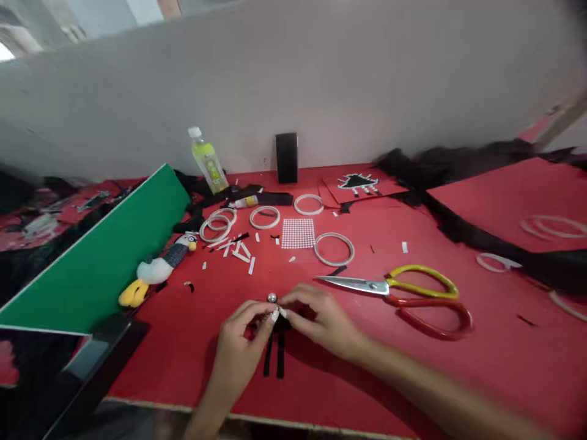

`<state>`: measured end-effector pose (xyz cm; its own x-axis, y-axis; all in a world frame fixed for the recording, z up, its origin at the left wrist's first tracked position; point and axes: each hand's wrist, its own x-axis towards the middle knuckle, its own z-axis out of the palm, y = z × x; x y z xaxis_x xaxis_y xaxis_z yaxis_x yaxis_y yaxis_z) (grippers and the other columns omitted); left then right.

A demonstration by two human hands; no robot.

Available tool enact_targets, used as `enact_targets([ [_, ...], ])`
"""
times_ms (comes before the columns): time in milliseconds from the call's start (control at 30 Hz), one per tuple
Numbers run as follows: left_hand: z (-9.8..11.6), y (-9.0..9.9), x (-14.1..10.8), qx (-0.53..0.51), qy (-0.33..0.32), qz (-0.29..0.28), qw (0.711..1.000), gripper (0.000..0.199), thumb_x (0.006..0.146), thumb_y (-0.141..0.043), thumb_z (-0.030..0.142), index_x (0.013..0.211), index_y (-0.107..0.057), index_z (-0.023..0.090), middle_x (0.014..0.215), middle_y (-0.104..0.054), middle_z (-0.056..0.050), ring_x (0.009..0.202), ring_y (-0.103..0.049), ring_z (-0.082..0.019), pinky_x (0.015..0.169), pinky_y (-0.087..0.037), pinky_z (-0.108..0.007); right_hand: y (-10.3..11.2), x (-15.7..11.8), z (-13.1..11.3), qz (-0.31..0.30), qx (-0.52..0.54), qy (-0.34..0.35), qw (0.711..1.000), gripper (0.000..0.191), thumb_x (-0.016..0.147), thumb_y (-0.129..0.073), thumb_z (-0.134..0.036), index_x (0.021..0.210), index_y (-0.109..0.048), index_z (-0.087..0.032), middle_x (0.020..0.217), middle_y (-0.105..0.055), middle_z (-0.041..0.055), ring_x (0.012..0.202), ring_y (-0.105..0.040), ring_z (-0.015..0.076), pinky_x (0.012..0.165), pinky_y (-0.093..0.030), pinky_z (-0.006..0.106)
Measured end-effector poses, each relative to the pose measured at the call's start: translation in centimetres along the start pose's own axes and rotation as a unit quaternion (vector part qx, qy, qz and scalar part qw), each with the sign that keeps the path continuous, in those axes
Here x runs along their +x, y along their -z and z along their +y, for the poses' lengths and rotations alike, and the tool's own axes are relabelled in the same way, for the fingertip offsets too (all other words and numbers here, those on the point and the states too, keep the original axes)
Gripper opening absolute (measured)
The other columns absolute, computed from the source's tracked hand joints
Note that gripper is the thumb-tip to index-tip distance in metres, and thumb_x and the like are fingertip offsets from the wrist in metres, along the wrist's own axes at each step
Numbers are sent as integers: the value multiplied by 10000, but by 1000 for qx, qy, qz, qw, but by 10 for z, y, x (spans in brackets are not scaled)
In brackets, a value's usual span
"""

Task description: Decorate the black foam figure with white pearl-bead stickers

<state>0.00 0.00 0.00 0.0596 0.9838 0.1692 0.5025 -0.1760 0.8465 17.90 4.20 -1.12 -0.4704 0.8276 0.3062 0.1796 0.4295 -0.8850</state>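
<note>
- 2 hands nearly meet at the fingertips: left hand (243, 335) angled in from 7 o'clock, right hand (324, 313) from 4 o'clock.
- Each thumb and forefinger bend almost together; whether they grip anything, I cannot tell.
- Black piece (284, 324) under the fingertips, 2 black strips (280, 357) toward 6 o'clock.
- Silver ball (272, 297) just beside, at 12 o'clock.
- Scissors (376, 286) at 3 o'clock.

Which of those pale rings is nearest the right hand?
The pale ring just right of the sheet of white dots; the other rings all lie farther from the right hand.
</note>
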Motion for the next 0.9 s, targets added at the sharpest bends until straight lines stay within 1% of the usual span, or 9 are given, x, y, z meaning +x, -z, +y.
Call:
enact_targets([
  [133,2,-4,-1,-11,5,3,1000,129,852,-539,256,886,-652,204,835,-648,0,795,-619,-118,703,-477,-187,1,2,-6,8,-33,-7,999,101,847,-537,-190,816,-633,-175,743,-621,18,686,-559,125,638,-439,236],
  [267,0,-4,-1,-30,16,-7,999,146,863,-523,260,912,-645,196,850,-636,-10,812,-621,-130,717,-485,-204,-1,1,-7,24,-64,-15,998,119,852,-527,-187,795,-631,-174,727,-624,18,656,-558,121,610,-438,228],
  [367,-2,-5,-2,-34,19,-7,999,149,872,-518,263,931,-638,199,865,-632,-11,828,-620,-130,732,-486,-206,-5,-2,-7,43,-109,4,993,137,854,-527,-185,777,-640,-170,700,-632,24,624,-565,121,582,-443,225],
  [467,-2,-6,-4,-15,3,3,1000,141,879,-516,253,939,-637,210,856,-633,-1,827,-617,-116,733,-478,-186,-11,-5,-7,71,-160,44,984,159,868,-518,-187,802,-662,-168,712,-660,39,629,-594,129,587,-462,227],
  [567,-1,-6,-6,10,-21,15,1000,135,880,-517,226,941,-636,214,855,-639,5,836,-616,-105,750,-469,-171,-17,-8,-8,94,-199,67,973,171,874,-512,-183,835,-679,-176,726,-683,40,638,-619,136,600,-482,227],
  [733,-1,-7,-7,31,-55,25,998,138,877,-516,191,936,-641,202,861,-652,-9,840,-621,-113,766,-474,-183,-21,-9,-11,122,-217,57,967,171,867,-522,-180,839,-690,-174,725,-698,42,626,-636,142,604,-505,231],
  [900,0,-8,-6,31,-67,29,997,144,877,-520,197,932,-653,202,849,-659,-15,820,-630,-120,754,-489,-198,-21,-8,-13,123,-229,54,964,160,866,-529,-184,834,-686,-170,711,-695,46,606,-633,145,591,-512,237],
])
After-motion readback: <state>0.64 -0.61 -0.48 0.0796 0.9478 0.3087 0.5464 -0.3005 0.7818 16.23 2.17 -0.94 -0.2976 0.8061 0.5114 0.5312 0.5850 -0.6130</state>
